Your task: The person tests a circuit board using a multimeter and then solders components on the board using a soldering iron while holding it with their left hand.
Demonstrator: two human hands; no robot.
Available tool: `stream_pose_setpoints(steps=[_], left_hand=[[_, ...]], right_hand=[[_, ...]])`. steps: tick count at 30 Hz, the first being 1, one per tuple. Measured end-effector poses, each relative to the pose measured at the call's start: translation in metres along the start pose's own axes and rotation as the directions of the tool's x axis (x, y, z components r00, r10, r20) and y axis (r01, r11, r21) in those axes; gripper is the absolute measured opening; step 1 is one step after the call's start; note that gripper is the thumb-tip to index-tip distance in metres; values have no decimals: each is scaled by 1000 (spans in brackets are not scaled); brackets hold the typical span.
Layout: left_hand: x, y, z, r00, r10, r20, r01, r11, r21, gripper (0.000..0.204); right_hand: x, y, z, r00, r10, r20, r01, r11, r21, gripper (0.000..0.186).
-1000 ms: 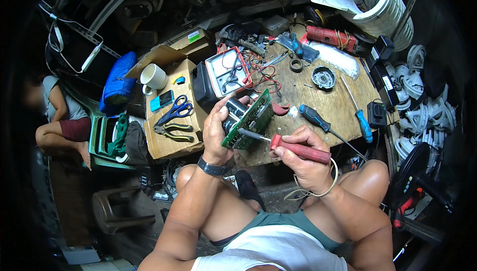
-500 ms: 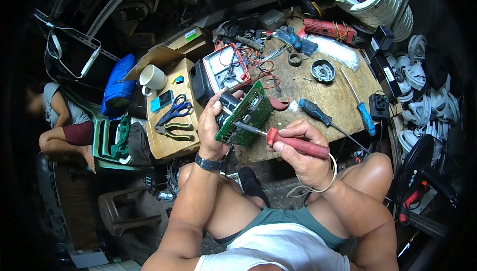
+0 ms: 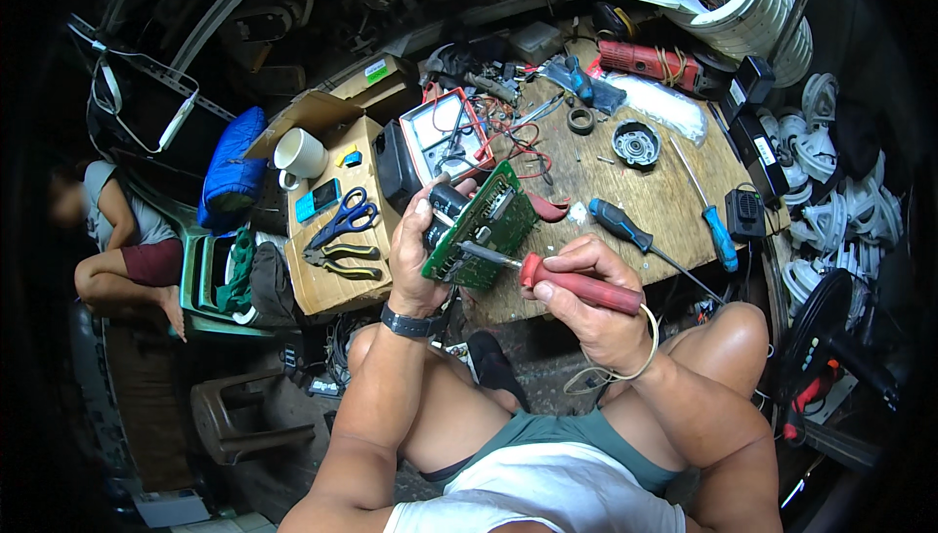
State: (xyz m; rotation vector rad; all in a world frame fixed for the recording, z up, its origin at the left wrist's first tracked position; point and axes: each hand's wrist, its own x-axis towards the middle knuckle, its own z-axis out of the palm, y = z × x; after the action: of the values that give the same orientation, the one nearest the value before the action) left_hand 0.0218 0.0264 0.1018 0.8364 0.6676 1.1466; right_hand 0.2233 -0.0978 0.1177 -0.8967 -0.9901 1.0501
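Observation:
A green circuit board is gripped along its left side by my left hand, tilted above the table's near edge. Large black capacitors stick out from the board's back, between it and my fingers. My right hand is wrapped round the red handle of a soldering iron. The iron's grey metal tip reaches left over the board's lower part; whether it touches the surface I cannot tell. From the handle's end a pale cord loops past my wrist.
The wooden table holds a blue-black screwdriver, a round metal motor part and a red power tool. On cardboard at left lie scissors, pliers and a mug. A person sits far left.
The soldering iron and my right hand have shifted very slightly left. The board stays in my left hand at nearly the same tilt.

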Motion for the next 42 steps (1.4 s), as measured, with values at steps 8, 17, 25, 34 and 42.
stream_pose_setpoints(steps=[8, 17, 25, 34, 42], left_hand=[[-14, -4, -22, 999, -37, -36, 36, 999, -23, 61], [-13, -16, -36, 999, -50, -9, 48, 990, -131, 47], [-7, 1, -30, 999, -47, 21, 50, 981, -187, 49], [-7, 31, 4, 979, -145, 144, 165, 977, -134, 51], [-7, -10, -21, 912, -409, 23, 407, 911, 75, 62]], right_hand=[[6, -10, -10, 1000, -20, 16, 19, 1000, 14, 20], [3, -7, -2, 993, -75, 94, 83, 993, -87, 20], [-4, -14, -6, 995, -78, 61, 83, 994, -73, 19], [-2, -21, -13, 988, -145, 53, 150, 984, -99, 20], [-3, -7, -14, 999, -47, -12, 45, 993, -107, 19]])
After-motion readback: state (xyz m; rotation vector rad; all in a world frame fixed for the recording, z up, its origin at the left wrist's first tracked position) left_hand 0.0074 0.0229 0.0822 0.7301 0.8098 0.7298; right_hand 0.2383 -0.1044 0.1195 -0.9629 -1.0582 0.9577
